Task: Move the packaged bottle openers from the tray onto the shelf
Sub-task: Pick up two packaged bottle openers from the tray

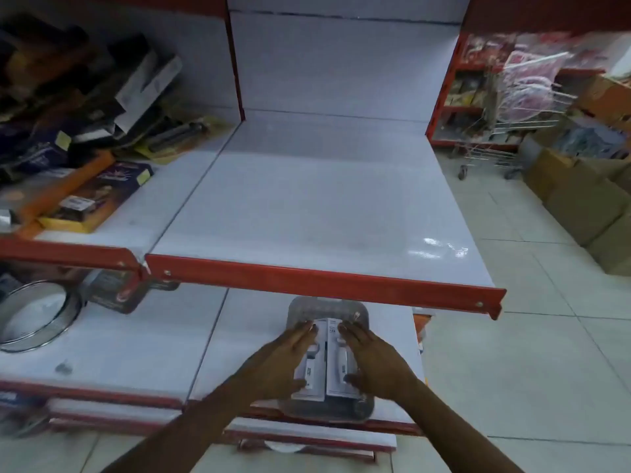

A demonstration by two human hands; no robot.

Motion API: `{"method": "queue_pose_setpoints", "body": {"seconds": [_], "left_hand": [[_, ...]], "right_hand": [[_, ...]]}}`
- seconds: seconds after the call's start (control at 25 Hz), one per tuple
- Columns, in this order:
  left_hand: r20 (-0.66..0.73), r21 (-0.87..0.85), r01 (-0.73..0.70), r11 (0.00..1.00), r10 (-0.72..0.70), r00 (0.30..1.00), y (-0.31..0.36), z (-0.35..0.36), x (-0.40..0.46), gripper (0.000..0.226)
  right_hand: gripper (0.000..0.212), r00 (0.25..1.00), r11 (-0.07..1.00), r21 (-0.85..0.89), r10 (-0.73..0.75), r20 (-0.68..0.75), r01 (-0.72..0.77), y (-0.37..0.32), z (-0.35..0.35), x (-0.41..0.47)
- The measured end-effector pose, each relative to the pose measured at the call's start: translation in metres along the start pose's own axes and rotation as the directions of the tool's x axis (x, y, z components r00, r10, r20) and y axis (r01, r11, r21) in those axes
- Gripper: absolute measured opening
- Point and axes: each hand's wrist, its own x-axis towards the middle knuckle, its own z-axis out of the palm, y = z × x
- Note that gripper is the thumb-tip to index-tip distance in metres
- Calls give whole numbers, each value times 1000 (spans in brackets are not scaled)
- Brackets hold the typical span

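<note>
packaged bottle openers [324, 363] lie side by side in a grey tray [327, 307] on the lower shelf [143, 349]; left hand [283, 356] and right hand [370, 358] each grip one pack's outer edge.

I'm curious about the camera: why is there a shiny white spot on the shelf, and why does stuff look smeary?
In the head view, lamp glare shines off the glossy shelf; the trolley and left-hand packages are motion-blurred; the wide lens bends the red shelf edge.

A shop: red-edged display shelves [324, 278], a shopping trolley [495, 131], stacked cardboard boxes [580, 199].
</note>
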Motion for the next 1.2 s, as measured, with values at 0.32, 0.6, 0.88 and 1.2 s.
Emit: {"method": "queue_pose_setpoints", "body": {"seconds": [0.32,0.6,0.88,1.2], "left_hand": [[290,58,49,997,-64,955,-36,40,90,142],[-47,62,109,992,-106,993,-23,2,54,102],[-433,-454,61,889,-280,857,45,-112,-60,29],[-720,-610,-307,730,-351,598,39,-282,-15,25]], "right_hand": [[151,986,982,-134,-117,122,133,23,30,76],[78,995,970,235,78,-61,-62,-12,-28,38],[23,881,942,294,0,-473,158,-68,-139,-63],[18,693,751,536,147,-706,386,-81,-312,-4]]}}
